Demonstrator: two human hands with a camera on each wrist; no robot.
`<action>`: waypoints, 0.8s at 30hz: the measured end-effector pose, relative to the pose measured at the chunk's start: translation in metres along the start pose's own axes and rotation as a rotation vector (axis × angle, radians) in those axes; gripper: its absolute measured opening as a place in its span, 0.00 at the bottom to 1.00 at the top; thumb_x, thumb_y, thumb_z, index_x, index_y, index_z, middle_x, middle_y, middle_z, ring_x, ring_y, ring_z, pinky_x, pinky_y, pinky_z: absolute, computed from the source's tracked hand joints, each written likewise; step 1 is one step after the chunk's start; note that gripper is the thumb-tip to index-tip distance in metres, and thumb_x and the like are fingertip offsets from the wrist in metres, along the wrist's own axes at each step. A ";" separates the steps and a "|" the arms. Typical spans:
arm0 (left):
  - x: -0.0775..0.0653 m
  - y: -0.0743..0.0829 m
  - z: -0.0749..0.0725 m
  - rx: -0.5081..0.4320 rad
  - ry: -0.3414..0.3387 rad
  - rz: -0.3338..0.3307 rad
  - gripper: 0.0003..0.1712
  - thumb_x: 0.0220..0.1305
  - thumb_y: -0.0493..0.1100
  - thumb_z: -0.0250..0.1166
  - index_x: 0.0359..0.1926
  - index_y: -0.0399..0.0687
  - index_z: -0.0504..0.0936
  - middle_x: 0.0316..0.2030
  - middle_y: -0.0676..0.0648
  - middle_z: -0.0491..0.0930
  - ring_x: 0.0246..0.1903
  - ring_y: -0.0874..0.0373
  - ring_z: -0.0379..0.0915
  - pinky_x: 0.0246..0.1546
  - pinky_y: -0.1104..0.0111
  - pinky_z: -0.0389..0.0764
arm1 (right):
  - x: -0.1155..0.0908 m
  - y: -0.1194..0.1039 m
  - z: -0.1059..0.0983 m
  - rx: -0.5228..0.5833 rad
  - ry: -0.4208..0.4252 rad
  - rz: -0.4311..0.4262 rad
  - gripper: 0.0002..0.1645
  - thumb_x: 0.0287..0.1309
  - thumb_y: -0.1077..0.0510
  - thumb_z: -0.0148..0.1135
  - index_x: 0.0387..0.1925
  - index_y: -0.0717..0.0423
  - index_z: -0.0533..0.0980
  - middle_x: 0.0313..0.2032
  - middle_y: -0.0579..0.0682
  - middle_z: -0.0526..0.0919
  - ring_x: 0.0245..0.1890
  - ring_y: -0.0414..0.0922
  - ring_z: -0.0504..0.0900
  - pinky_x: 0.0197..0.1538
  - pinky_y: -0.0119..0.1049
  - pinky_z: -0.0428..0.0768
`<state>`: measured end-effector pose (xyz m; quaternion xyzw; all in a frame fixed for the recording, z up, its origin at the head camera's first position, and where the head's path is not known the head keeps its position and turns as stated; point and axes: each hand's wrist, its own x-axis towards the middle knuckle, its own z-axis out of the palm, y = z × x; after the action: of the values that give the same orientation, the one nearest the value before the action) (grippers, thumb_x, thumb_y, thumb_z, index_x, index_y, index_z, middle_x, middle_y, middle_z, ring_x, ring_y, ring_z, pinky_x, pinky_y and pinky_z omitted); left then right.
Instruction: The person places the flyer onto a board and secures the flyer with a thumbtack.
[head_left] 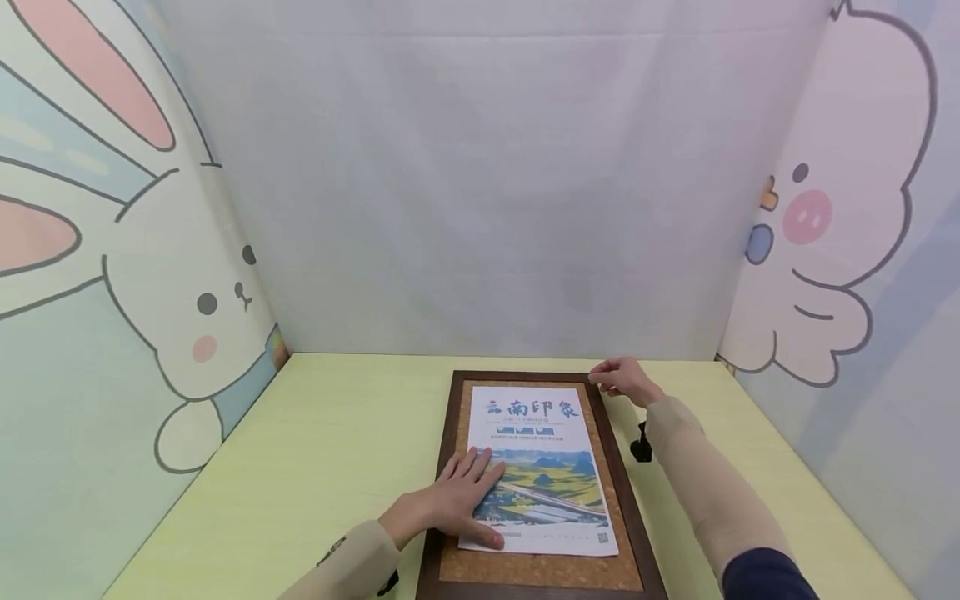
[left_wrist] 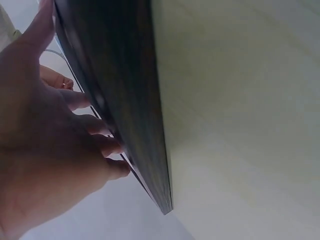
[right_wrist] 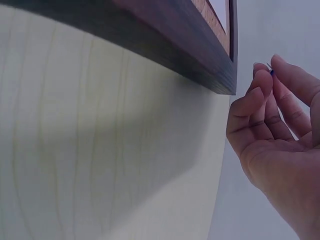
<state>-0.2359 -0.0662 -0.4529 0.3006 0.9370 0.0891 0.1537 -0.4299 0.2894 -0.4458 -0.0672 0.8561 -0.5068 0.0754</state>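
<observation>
A printed poster point(head_left: 536, 433) with blue Chinese lettering and a landscape picture lies on a cork board point(head_left: 540, 571) with a dark brown wooden frame point(head_left: 624, 479). My left hand point(head_left: 459, 500) rests on the poster's lower left side, fingers spread and straight. Seen from the left wrist, that hand point(left_wrist: 45, 125) reaches over the frame's edge. Above the board's far right corner, my right hand point(head_left: 626, 382) pinches a small blue push pin point(right_wrist: 271, 72) between thumb and fingers. In the right wrist view its thin metal point shows, and most of its body is hidden.
The board lies on a pale yellow-green table point(head_left: 337, 450) with wood-grain lines. A light grey cloth backdrop point(head_left: 487, 208) stands behind it. Side walls carry a cartoon rabbit point(head_left: 187, 292) and a white cartoon figure point(head_left: 847, 208). Black wrist gear point(head_left: 641, 446) hangs by the right sleeve.
</observation>
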 end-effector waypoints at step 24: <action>-0.001 0.000 0.001 0.013 -0.001 0.016 0.62 0.51 0.72 0.65 0.77 0.55 0.45 0.78 0.45 0.39 0.77 0.45 0.33 0.74 0.46 0.41 | 0.043 -0.028 0.056 -0.056 -0.061 0.045 0.16 0.60 0.57 0.64 0.46 0.63 0.80 0.31 0.53 0.82 0.26 0.46 0.77 0.31 0.35 0.77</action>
<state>-0.2349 -0.0672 -0.4538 0.3090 0.9351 0.0841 0.1517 -0.4600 0.2196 -0.4502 -0.0654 0.8685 -0.4787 0.1109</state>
